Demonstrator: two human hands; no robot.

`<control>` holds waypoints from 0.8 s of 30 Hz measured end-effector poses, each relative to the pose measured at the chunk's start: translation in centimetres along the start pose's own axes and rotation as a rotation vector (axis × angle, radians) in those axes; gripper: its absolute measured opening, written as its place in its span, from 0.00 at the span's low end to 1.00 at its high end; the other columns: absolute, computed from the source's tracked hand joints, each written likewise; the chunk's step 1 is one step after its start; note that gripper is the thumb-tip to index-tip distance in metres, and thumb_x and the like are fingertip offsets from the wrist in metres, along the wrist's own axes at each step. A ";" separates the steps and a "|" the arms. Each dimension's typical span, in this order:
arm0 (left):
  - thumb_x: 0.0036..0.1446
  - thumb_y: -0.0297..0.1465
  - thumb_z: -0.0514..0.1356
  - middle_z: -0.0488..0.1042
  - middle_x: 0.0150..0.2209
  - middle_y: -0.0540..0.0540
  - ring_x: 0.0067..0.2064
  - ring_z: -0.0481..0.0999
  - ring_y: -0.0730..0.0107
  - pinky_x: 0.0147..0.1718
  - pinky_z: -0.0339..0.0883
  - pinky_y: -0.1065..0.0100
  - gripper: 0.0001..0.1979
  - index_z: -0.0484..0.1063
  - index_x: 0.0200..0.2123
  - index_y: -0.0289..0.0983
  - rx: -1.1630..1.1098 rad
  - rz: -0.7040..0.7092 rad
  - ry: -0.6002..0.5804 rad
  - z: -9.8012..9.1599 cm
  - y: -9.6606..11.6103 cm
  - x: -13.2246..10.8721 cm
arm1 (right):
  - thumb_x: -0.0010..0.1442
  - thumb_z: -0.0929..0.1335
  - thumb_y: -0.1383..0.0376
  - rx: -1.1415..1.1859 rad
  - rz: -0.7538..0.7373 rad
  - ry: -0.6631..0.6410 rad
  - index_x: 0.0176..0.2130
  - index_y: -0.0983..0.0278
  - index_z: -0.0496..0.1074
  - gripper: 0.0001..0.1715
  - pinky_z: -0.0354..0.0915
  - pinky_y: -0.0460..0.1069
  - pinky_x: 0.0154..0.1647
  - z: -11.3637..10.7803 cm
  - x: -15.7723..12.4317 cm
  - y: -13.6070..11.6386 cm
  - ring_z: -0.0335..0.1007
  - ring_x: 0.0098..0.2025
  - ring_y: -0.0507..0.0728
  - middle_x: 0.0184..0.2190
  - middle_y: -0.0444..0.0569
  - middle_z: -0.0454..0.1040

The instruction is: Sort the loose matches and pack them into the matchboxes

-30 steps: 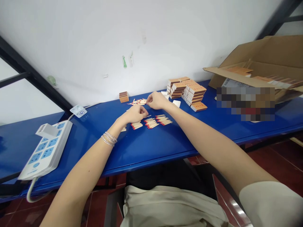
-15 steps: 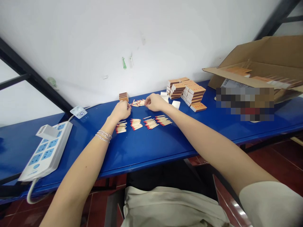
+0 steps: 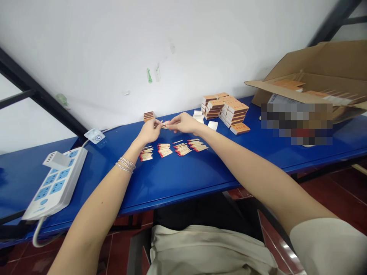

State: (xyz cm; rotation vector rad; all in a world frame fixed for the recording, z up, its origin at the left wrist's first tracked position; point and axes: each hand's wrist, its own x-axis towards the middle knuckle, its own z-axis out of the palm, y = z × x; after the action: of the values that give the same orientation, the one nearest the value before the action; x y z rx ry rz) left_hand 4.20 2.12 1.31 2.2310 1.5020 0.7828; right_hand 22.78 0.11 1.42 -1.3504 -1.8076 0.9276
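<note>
My left hand point(image 3: 149, 131) and my right hand point(image 3: 183, 123) meet above the far part of the blue table point(image 3: 183, 172). Both are closed in a pinch round a small bunch of red-tipped matches point(image 3: 165, 123) held between them. Just nearer to me, several small heaps of matches point(image 3: 173, 149) lie in a row on the table. A small orange matchbox stack point(image 3: 149, 115) stands beyond my left hand. Taller stacks of orange matchboxes point(image 3: 226, 108) stand to the right of my right hand, with white inner trays point(image 3: 212, 125) beside them.
An open cardboard box point(image 3: 315, 80) with more matchboxes lies at the far right. A white and blue power strip point(image 3: 56, 179) with a plugged-in adapter sits at the left, its cable running to the wall. Black metal frame bars cross both upper corners.
My left hand has moved from the row of heaps up and away to the loose matches at the back. Both hands now pinch a bunch lifted there; a further heap lies at the row's left end.
</note>
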 end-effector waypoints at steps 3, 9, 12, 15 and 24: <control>0.59 0.31 0.57 0.79 0.35 0.41 0.34 0.77 0.69 0.37 0.69 0.68 0.07 0.72 0.34 0.33 -0.323 0.013 0.013 0.7 1.3 -0.2 | 0.59 0.72 0.63 0.389 0.109 -0.009 0.40 0.66 0.78 0.10 0.67 0.42 0.30 0.4 -0.2 -0.5 0.76 0.33 0.50 0.40 0.53 0.81; 0.55 0.33 0.62 0.79 0.31 0.42 0.31 0.77 0.69 0.32 0.70 0.69 0.09 0.75 0.34 0.32 -0.400 0.072 0.117 0.9 1.9 -0.9 | 0.58 0.70 0.69 0.552 0.180 0.027 0.41 0.68 0.76 0.09 0.68 0.42 0.32 0.4 -0.2 -0.8 0.76 0.32 0.49 0.38 0.53 0.81; 0.54 0.34 0.63 0.81 0.34 0.42 0.34 0.78 0.68 0.37 0.70 0.67 0.10 0.77 0.35 0.33 -0.309 0.115 0.083 0.6 2.0 -1.4 | 0.56 0.70 0.70 0.297 0.073 0.039 0.39 0.69 0.78 0.09 0.68 0.43 0.32 -0.8 -0.1 -0.9 0.75 0.33 0.51 0.34 0.53 0.80; 0.52 0.37 0.64 0.81 0.35 0.43 0.34 0.76 0.67 0.38 0.69 0.65 0.11 0.78 0.35 0.35 -0.074 0.184 -0.073 0.6 2.7 -1.9 | 0.51 0.71 0.72 -0.227 -0.034 -0.040 0.33 0.68 0.80 0.07 0.67 0.45 0.32 -3.1 -0.4 -0.8 0.74 0.31 0.53 0.29 0.51 0.80; 0.54 0.25 0.54 0.81 0.35 0.45 0.35 0.75 0.65 0.38 0.66 0.66 0.13 0.79 0.34 0.37 0.218 0.291 -0.377 1.2 4.2 -3.0 | 0.46 0.72 0.75 -0.704 0.080 -0.276 0.31 0.62 0.81 0.12 0.67 0.46 0.31 -5.4 -1.9 -0.8 0.78 0.34 0.57 0.29 0.47 0.81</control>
State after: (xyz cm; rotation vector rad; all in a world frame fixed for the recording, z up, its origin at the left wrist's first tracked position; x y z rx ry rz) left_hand 7.21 -2.24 1.95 2.6140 1.1441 0.2518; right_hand 27.42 -1.12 4.67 -1.7845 -2.4451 0.5414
